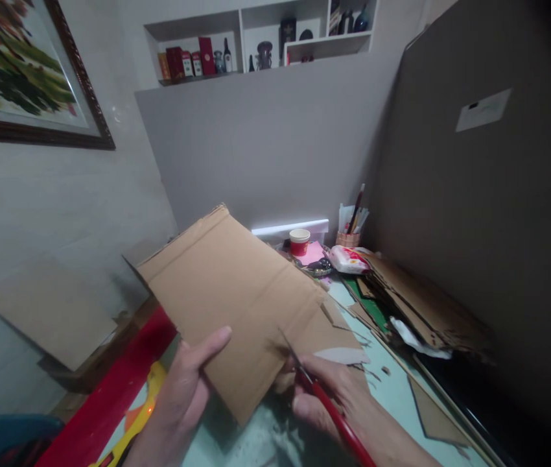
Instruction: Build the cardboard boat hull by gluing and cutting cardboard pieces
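Note:
My left hand (192,376) grips the lower left edge of a brown cardboard sheet (227,279), thumb on top and fingers underneath. The sheet is tilted above the table, with fold lines across it. At its lower right edge my right hand (328,395) is closed around red-handled scissors (336,418). One dark pointed blade lies over the cardboard and points up and left; the other blade is hidden. Under the sheet and beside my right hand is another brown cardboard piece (327,334). A yellow-handled tool (142,415) lies left of my left wrist.
Stacked cardboard (416,305) stands at the right, near a tissue pack (348,259) and a pen holder (348,239). A red paper cup (299,242) is at the back. Cardboard scraps (438,408) lie on the pale table (385,402). A red strip (105,389) runs along the left.

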The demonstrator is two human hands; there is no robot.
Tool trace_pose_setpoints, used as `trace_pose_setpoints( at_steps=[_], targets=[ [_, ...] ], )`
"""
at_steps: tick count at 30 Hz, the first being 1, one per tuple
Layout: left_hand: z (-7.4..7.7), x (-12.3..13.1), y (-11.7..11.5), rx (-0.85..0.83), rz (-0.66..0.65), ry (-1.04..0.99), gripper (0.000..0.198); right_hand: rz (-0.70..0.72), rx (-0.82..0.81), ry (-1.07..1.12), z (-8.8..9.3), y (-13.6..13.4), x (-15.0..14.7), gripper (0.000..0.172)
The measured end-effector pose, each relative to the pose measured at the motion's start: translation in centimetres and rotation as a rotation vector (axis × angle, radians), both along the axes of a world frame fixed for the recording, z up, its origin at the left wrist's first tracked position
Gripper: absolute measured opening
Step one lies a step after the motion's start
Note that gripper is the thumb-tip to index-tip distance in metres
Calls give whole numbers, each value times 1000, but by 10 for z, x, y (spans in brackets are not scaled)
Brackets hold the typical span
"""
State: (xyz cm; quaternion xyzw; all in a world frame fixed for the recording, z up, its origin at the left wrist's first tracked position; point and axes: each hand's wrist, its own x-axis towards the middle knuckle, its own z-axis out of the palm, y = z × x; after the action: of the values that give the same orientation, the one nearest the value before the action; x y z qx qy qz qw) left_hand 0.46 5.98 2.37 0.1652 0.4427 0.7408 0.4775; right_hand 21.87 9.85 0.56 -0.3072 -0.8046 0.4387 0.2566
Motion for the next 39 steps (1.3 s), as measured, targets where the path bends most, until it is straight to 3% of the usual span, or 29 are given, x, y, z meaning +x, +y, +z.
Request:
trace_pose_setpoints(
  at_steps=[8,18,28,34,39],
  targets=[
    [4,-5,2,39,70,35,53,8,-53,-74,14,-8,0,55],
    [4,-3,-3,55,-6,92,79,41,-69,-55,0,-5,0,45],
    [6,-7,-4,40,-36,110,78,19,-8,-43,3,-6,-4,68],
    [9,-7,-5,7,-24,116,81,-20,-23,3,-17,-8,-5,62],
    [8,-7,-6,-1,-88,163,77,-1,-48,35,-30,-13,-5,59]
  ],
)
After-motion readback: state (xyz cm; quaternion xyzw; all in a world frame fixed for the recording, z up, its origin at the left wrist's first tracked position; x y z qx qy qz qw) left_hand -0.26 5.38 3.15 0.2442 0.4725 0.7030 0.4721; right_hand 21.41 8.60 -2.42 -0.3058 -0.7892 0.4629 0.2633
